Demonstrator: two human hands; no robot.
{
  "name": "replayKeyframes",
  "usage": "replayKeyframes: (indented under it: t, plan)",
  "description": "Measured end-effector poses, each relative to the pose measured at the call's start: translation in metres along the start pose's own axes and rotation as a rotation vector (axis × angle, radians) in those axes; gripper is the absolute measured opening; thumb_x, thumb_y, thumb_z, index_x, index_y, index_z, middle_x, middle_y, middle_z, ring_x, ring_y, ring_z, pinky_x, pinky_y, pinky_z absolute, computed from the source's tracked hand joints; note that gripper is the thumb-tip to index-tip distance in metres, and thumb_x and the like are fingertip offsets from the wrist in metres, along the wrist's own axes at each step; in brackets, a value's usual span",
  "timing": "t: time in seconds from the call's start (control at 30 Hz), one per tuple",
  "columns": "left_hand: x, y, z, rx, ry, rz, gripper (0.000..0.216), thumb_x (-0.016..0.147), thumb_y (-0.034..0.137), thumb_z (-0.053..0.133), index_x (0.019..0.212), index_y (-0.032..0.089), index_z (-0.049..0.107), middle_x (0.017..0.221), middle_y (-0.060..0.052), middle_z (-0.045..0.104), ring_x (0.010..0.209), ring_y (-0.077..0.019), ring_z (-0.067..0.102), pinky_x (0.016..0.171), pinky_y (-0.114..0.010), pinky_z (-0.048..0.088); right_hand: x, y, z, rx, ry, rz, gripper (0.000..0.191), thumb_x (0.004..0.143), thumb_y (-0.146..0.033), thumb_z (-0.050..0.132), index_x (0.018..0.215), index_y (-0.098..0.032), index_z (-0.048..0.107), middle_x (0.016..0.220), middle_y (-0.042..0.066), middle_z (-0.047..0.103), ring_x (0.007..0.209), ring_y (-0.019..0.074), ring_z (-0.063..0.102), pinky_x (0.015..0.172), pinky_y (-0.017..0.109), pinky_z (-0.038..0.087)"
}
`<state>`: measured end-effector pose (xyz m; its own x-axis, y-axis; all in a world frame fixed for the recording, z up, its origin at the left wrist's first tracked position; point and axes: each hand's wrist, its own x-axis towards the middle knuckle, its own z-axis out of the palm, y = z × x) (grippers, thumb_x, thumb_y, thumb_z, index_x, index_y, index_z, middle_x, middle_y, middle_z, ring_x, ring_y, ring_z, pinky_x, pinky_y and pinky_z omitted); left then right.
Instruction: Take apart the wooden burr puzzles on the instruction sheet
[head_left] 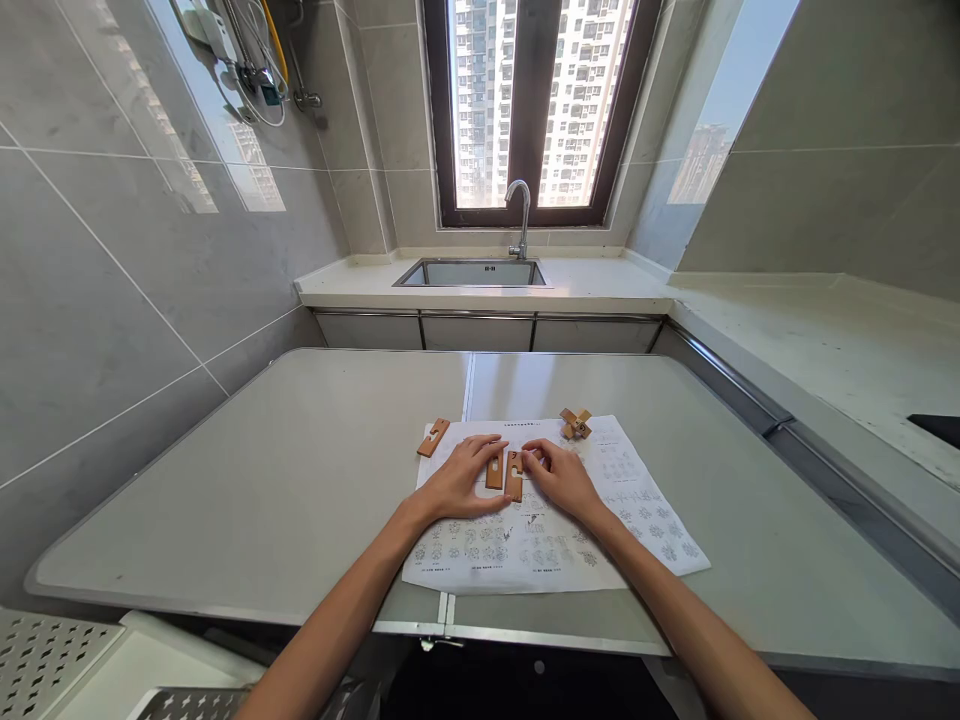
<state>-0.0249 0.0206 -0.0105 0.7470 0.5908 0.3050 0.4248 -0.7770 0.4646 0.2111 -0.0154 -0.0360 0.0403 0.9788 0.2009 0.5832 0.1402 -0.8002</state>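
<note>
Two flat wooden puzzle pieces stand out between my hands: a left piece (493, 473) with a slot and a right piece (514, 480) with a notch cut in it. They lie side by side on a printed sheet (630, 510). My left hand (466, 480) arches around them, fingers and thumb apart, the thumb tip near the right piece's lower end. Curled fingers of my right hand (559, 475) hold the right piece at its upper right edge. A third notched wooden piece (433, 438) lies at the sheet's upper left corner. An assembled cross-shaped wooden puzzle (575, 424) sits at the top edge.
The sheet, with rows of small diagrams and pen ticks, lies on a pale folding table (225, 500) with a centre seam. Beyond it are a counter with a sink (472, 272), a faucet (520, 220) and a window. A white perforated chair (60, 650) stands at lower left.
</note>
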Motion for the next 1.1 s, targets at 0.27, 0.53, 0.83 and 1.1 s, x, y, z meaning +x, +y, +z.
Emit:
replayKeyframes:
  t: [0.27,0.53,0.83,1.1]
  plan:
    - [0.001,0.001,0.001,0.071,0.061,0.010,0.065,0.088,0.038,0.075,0.147,0.027,0.052,0.151,-0.011,0.055,0.144,-0.0315,0.048,0.120,-0.050,0.041,-0.008,-0.011,0.002,0.208,-0.153,-0.108,0.023,0.095,-0.037,0.058,0.111,-0.024,0.067,0.103,0.004,0.081,0.061,0.0167,0.062,0.066,0.032,0.049]
    - [0.003,-0.012,0.006,0.201,0.165,-0.110,0.047,0.092,0.019,0.057,0.139,0.024,0.060,0.142,-0.009,0.063,0.136,-0.0295,0.054,0.116,-0.051,0.045,-0.008,-0.011,0.002,0.195,-0.181,-0.101,0.020,0.095,-0.033,0.056,0.111,-0.025,0.064,0.109,0.004,0.080,0.054,0.0141,0.057,0.062,0.031,0.049]
    - [0.002,-0.026,0.014,0.315,0.311,-0.271,0.043,0.097,0.013,0.046,0.137,0.021,0.061,0.140,-0.012,0.062,0.134,-0.0300,0.056,0.116,-0.055,0.046,-0.009,-0.016,0.000,0.200,-0.185,-0.089,0.018,0.095,-0.033,0.054,0.107,-0.024,0.064,0.103,0.003,0.080,0.053,0.0139,0.056,0.061,0.031,0.048]
    - [0.001,-0.026,0.012,0.276,0.287,-0.239,0.057,0.095,0.008,0.047,0.145,0.031,0.059,0.148,-0.004,0.061,0.142,-0.0309,0.048,0.120,-0.062,0.039,-0.010,-0.019,-0.001,0.187,-0.190,-0.074,0.022,0.096,-0.038,0.052,0.106,-0.023,0.065,0.101,0.005,0.080,0.055,0.0152,0.058,0.061,0.031,0.048]
